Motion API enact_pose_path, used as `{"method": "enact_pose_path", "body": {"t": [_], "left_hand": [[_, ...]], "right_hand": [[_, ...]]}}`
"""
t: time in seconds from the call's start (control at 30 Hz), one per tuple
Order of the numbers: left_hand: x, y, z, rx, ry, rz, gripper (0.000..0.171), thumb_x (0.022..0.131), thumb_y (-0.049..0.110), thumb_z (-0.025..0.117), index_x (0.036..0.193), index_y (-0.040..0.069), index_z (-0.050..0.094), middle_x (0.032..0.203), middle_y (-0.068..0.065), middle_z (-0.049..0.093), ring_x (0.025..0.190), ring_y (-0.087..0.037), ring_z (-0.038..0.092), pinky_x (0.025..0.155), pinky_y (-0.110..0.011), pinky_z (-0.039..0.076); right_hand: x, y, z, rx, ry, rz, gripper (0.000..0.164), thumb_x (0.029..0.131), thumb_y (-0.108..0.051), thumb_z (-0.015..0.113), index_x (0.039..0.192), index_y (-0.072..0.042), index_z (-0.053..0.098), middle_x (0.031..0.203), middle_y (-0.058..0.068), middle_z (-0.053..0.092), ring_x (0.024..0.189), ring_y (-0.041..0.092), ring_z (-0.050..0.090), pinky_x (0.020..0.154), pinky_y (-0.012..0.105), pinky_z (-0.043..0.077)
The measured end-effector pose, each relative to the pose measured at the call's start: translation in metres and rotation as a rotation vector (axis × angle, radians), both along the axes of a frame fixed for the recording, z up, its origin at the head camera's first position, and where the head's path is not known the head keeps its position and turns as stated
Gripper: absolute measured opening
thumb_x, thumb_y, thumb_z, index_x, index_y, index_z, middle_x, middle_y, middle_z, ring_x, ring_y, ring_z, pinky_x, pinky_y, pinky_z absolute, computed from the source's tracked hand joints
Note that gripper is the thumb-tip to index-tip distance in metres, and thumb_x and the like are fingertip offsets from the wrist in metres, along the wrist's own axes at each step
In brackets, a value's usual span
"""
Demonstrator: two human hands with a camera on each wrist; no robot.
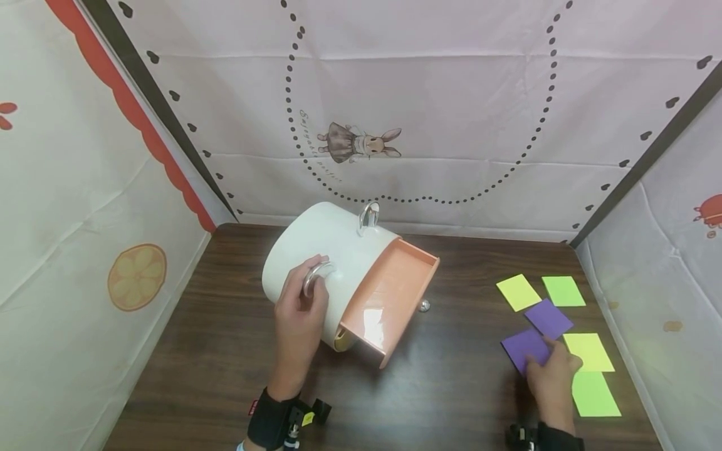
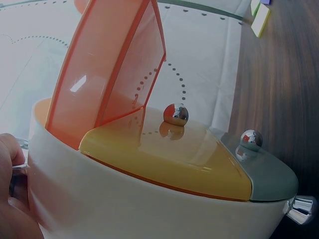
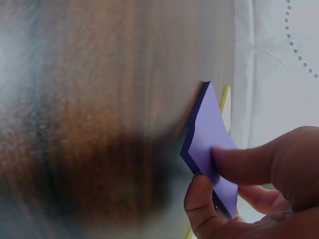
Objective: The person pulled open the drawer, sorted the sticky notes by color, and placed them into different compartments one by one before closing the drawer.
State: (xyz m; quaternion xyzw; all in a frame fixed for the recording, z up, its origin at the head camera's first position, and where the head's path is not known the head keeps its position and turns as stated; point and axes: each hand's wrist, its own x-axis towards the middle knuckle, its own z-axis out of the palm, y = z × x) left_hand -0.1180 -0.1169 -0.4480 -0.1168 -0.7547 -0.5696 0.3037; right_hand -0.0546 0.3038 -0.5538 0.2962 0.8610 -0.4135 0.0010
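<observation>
A white, round-sided container (image 1: 310, 241) lies tilted on the table, its orange drawer (image 1: 389, 288) pulled well out and bare inside. My left hand (image 1: 301, 316) grips a silver ring handle (image 1: 309, 279) on the container's side. From the left wrist, a yellow drawer (image 2: 169, 162) and a grey-green drawer (image 2: 274, 177) sit pushed in, each with a silver ball knob. At the right, my right hand (image 1: 553, 376) pinches a purple sticky-note pad (image 3: 209, 137) between thumb and fingers. Another purple pad (image 1: 549, 318) lies just beyond that hand.
Yellow pads (image 1: 588, 352) and green pads (image 1: 596, 394) lie beside the right hand, with another yellow (image 1: 518, 292) and green pad (image 1: 564, 291) farther back. White printed cloth (image 1: 451, 113) walls in the dark wooden table (image 1: 451, 388) at the back and both sides.
</observation>
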Motion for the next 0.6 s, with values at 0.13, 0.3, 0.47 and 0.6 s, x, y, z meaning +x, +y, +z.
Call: {"method": "enact_pose_path", "body": {"t": [0.13,0.3,0.47,0.6], "left_hand": [[0.0,0.0,-0.001,-0.003,-0.004,0.006,0.041,0.1,-0.008,0.061,0.138,0.01,0.068,0.135,-0.001,0.068,0.119,-0.02,0.064,0.105,-0.03,0.053],[-0.001,0.001,-0.002,-0.013,0.003,0.025,0.041,0.099,-0.01,0.063,0.136,0.006,0.068,0.133,-0.006,0.069,0.118,-0.022,0.064,0.104,-0.026,0.053],[-0.001,0.001,-0.001,-0.011,0.006,0.026,0.041,0.098,-0.011,0.064,0.135,0.006,0.068,0.133,-0.008,0.069,0.119,-0.023,0.065,0.103,-0.026,0.053],[-0.001,0.001,0.0,-0.005,-0.001,0.023,0.041,0.099,-0.01,0.063,0.136,0.007,0.069,0.133,-0.005,0.069,0.119,-0.022,0.064,0.104,-0.027,0.053]], "right_hand": [[-0.002,0.0,0.008,0.031,0.044,0.018,0.056,0.099,0.003,0.046,0.153,0.016,0.038,0.146,0.047,0.032,0.124,0.053,0.04,0.103,0.07,0.042],[-0.002,-0.003,0.019,0.053,0.082,0.028,0.049,0.102,0.0,0.054,0.151,0.008,0.05,0.149,0.038,0.047,0.123,0.05,0.055,0.095,0.062,0.051],[-0.001,-0.008,0.028,0.1,0.135,0.024,0.044,0.1,-0.003,0.068,0.143,-0.003,0.064,0.121,0.027,0.066,0.07,0.023,0.056,0.054,0.031,0.044],[-0.002,-0.016,0.035,0.099,0.216,0.029,0.042,0.098,-0.003,0.074,0.14,-0.004,0.068,0.128,0.027,0.067,0.073,0.021,0.067,0.054,0.02,0.046]]}}
